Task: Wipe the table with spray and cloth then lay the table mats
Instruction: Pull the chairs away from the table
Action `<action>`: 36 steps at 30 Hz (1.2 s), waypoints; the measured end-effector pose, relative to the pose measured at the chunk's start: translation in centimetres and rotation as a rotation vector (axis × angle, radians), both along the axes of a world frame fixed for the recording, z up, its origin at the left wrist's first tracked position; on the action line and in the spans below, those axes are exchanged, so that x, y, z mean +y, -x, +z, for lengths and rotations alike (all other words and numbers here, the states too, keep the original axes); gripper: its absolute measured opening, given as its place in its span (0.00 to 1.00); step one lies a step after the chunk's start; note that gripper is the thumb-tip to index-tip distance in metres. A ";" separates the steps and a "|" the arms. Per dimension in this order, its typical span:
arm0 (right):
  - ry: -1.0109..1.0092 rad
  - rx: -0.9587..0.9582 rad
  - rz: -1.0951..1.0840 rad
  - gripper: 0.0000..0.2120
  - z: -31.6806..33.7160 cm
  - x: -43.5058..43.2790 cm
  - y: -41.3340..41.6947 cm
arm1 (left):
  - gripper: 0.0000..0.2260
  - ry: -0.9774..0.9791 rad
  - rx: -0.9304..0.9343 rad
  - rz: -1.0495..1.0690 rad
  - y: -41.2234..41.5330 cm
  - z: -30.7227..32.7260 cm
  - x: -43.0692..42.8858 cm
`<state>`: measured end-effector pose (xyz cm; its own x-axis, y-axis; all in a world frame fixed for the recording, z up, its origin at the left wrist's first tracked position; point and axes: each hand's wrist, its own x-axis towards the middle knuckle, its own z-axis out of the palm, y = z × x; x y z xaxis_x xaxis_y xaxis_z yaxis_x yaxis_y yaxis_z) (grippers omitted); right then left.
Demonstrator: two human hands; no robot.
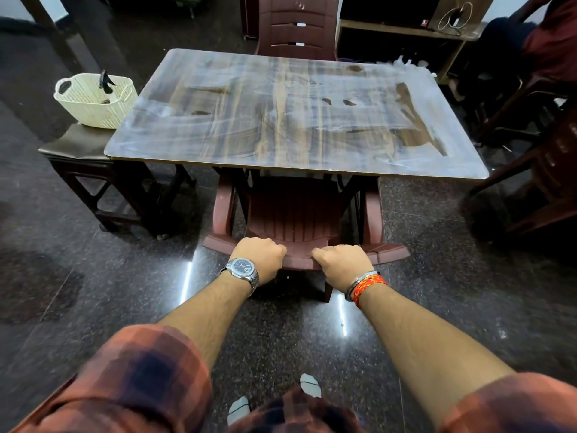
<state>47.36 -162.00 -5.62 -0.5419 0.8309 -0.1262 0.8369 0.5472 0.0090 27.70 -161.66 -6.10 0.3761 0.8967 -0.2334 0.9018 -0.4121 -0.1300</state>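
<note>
The wood-grain table point(281, 120) stands ahead of me, its top smeared with whitish streaks and a few bare patches. A brown plastic chair point(296, 214) is tucked under its near edge. My left hand point(259, 254) and my right hand point(342, 260) both grip the top of the chair's backrest, fingers curled over it. A cream basket point(93, 101) with a dark spray nozzle point(104, 81) sticking out sits on a dark stool point(78, 145) at the table's left. No cloth or table mats show.
Another brown chair point(296, 26) stands at the table's far side. A low wooden shelf point(399, 42) is behind on the right. More dark chairs point(537, 170) and a seated person point(546, 42) are at the right. The floor is dark polished stone.
</note>
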 end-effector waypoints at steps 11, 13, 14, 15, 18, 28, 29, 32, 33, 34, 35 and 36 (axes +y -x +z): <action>0.073 0.121 0.018 0.30 0.2 -0.8 -0.1 | 0.16 -0.011 -0.196 -0.025 1.0 -0.1 -0.8; 0.106 0.251 0.020 0.32 0.4 -0.4 0.1 | 0.23 -0.005 -0.252 -0.052 1.4 0.1 -0.9; 0.099 0.318 0.004 0.32 0.5 0.0 0.4 | 0.26 -0.006 -0.271 -0.064 1.7 0.4 -0.9; 0.081 0.376 -0.015 0.30 0.6 0.5 0.8 | 0.29 -0.006 -0.285 -0.067 2.1 0.6 -0.8; 0.048 0.485 -0.054 0.29 0.7 2.6 2.6 | 0.39 -0.044 -0.361 -0.007 3.7 1.7 -0.4; 0.026 0.403 0.032 0.35 -0.7 8.1 14.7 | 0.34 -0.285 -0.517 0.474 15.9 1.8 1.6; 0.019 0.391 0.050 0.35 -0.8 8.9 16.5 | 0.35 -0.284 -0.506 0.494 17.7 1.6 2.2; 0.011 0.372 0.068 0.35 -1.1 11.0 21.9 | 0.36 -0.271 -0.518 0.567 22.5 1.2 4.2; 0.007 0.366 0.069 0.35 -1.3 11.9 24.1 | 0.36 -0.268 -0.526 0.594 24.5 1.1 4.9; 0.009 0.361 0.065 0.35 -1.4 12.6 26.4 | 0.36 -0.266 -0.525 0.615 26.4 1.0 5.5; 0.019 0.357 0.059 0.35 -1.4 13.3 29.0 | 0.37 -0.260 -0.521 0.628 28.8 0.9 6.0; 0.029 0.346 0.060 0.35 -1.3 13.7 31.1 | 0.37 -0.244 -0.515 0.633 30.7 0.8 6.4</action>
<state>16.29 -148.30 -6.93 -0.6042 0.7952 0.0504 0.7541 0.5911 -0.2862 -3.02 -155.25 -5.28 -0.2073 0.9767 0.0563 0.9238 0.1765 0.3398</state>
